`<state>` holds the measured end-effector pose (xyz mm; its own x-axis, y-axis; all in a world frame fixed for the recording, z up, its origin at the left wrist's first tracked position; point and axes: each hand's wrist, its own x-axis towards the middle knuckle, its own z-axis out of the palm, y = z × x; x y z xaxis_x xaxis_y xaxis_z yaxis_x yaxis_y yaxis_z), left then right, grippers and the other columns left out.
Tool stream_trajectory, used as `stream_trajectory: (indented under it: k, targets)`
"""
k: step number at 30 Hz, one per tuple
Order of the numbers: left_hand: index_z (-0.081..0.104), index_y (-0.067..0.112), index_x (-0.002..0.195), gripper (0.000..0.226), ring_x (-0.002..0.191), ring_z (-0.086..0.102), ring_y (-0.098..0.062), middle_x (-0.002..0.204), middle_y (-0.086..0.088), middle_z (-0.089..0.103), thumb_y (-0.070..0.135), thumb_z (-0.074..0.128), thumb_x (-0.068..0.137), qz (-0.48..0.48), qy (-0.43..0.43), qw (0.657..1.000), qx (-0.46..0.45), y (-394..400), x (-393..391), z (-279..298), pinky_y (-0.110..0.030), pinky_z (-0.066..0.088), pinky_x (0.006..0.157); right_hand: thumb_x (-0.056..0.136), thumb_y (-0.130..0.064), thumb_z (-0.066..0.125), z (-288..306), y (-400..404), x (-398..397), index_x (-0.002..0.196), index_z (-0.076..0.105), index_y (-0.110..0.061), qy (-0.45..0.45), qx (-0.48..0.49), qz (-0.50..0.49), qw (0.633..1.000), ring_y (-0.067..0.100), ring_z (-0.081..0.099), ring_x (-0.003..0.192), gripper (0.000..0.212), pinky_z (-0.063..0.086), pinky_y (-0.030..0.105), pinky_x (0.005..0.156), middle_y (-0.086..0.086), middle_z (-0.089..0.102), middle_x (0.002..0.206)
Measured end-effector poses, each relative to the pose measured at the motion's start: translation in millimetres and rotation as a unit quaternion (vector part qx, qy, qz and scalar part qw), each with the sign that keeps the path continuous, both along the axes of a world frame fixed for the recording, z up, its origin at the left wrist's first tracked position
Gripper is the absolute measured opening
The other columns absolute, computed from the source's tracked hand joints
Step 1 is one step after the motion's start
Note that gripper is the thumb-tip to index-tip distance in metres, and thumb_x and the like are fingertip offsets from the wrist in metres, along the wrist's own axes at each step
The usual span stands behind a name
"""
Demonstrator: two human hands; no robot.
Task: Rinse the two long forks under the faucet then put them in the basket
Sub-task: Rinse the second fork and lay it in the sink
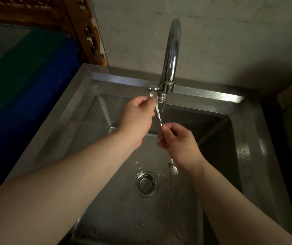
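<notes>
A long, thin metal fork (158, 115) runs slanted under the faucet (171, 55), in a thin stream of running water (169, 190). My left hand (136, 121) pinches its rounded upper end just below the spout. My right hand (179, 140) is closed around the shaft lower down. Fork tines (174, 169) stick out beneath my right hand, above the sink floor. Whether my right hand holds one fork or two together, I cannot tell. No basket is in view.
The steel sink (212, 97) has a round drain strainer (146, 183) in its wet floor. A carved wooden frame (88, 32) and a blue and green surface (26, 76) lie to the left. A pale wall stands behind the faucet.
</notes>
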<state>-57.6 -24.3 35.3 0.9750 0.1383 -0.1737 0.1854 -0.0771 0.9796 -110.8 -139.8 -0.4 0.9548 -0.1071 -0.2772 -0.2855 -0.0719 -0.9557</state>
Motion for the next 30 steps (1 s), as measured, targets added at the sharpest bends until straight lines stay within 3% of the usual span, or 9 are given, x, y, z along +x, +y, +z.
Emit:
stream_trajectory:
  k: [3,8,10,12,15,19,23,26,30]
  targets:
    - [0.067,0.022,0.077,0.015,0.076,0.064,-0.018,0.076,0.001,0.068,0.028,0.061,0.089,-0.038,0.024,0.999,0.008,-8.9,-16.6,-14.7,-0.037,0.050,0.072,0.100,-0.020,0.054,2.2,-1.7,0.5,0.091,0.070,-0.015,-0.024,-0.011,-0.004,1.000,0.001,0.060,0.055,0.019,0.054,0.025,0.062,-0.006,0.066,0.068]
    - [0.067,0.018,0.083,0.010,0.061,0.057,-0.007,0.071,0.004,0.065,0.021,0.062,0.091,0.088,0.058,0.991,-0.078,-1.2,3.8,-7.2,-0.019,0.043,0.054,0.098,-0.020,0.057,-6.0,-15.3,-16.9,0.090,0.067,-0.023,0.022,-0.087,0.027,0.996,0.008,0.068,0.060,0.013,0.059,0.043,0.073,-0.002,0.070,0.074]
    - [0.067,0.011,0.094,0.010,0.063,0.058,-0.007,0.074,0.001,0.065,0.019,0.061,0.092,0.115,0.079,0.983,-0.121,3.0,11.2,-4.3,-0.014,0.043,0.049,0.097,-0.020,0.058,-8.1,-27.4,-26.2,0.091,0.067,-0.030,0.028,-0.130,0.041,0.990,0.009,0.069,0.061,0.015,0.058,0.042,0.072,-0.003,0.071,0.075]
    - [0.066,0.010,0.100,0.013,0.068,0.060,-0.009,0.080,0.000,0.066,0.020,0.060,0.094,0.136,0.102,0.974,-0.146,7.0,14.1,-5.2,-0.015,0.046,0.053,0.097,-0.024,0.059,-5.8,-38.4,-33.4,0.093,0.068,-0.029,0.021,-0.153,0.033,0.987,0.010,0.071,0.063,0.011,0.059,0.037,0.069,-0.003,0.072,0.075]
    - [0.064,0.012,0.089,0.011,0.069,0.062,-0.007,0.080,0.001,0.065,0.020,0.059,0.094,0.170,0.143,0.954,-0.201,11.1,17.4,-11.8,-0.016,0.048,0.061,0.096,-0.026,0.060,3.2,-45.8,-38.3,0.091,0.069,-0.022,-0.004,-0.098,-0.027,0.995,0.009,0.072,0.064,0.011,0.059,0.027,0.061,-0.006,0.074,0.078]
    - [0.060,0.014,0.076,0.018,0.055,0.062,-0.001,0.070,0.003,0.065,0.017,0.058,0.094,0.203,0.231,0.927,-0.213,11.0,14.2,-36.2,-0.011,0.042,0.048,0.093,-0.025,0.065,22.6,-35.5,-21.4,0.090,0.072,-0.018,-0.066,0.007,-0.124,0.990,0.012,0.073,0.072,0.010,0.058,0.019,0.064,0.003,0.074,0.079]
    - [0.058,0.010,0.076,0.019,0.031,0.055,-0.002,0.042,0.002,0.061,0.011,0.052,0.095,0.156,0.328,0.902,-0.232,2.5,0.4,-77.5,-0.013,0.041,0.029,0.090,-0.019,0.070,36.0,-12.7,11.8,0.086,0.072,-0.011,-0.114,0.025,-0.126,0.985,0.010,0.070,0.070,0.009,0.058,0.021,0.067,-0.001,0.071,0.073]
    - [0.061,0.006,0.092,0.014,0.039,0.061,-0.008,0.054,-0.004,0.066,0.009,0.049,0.097,0.089,0.393,0.878,-0.258,-8.6,-12.2,-102.7,-0.017,0.047,0.031,0.088,-0.025,0.072,35.5,1.4,25.8,0.075,0.070,-0.024,-0.119,-0.064,-0.082,0.987,0.008,0.064,0.061,0.013,0.055,0.025,0.061,0.001,0.070,0.067]
    - [0.059,0.008,0.118,0.024,0.040,0.064,-0.010,0.049,-0.004,0.067,0.011,0.049,0.096,0.042,0.422,0.873,-0.243,-23.2,-17.1,-123.1,-0.016,0.041,0.032,0.088,-0.028,0.072,31.7,4.8,27.1,0.074,0.070,-0.017,-0.112,-0.093,-0.051,0.988,0.003,0.051,0.050,0.018,0.043,0.015,0.047,-0.002,0.061,0.060]
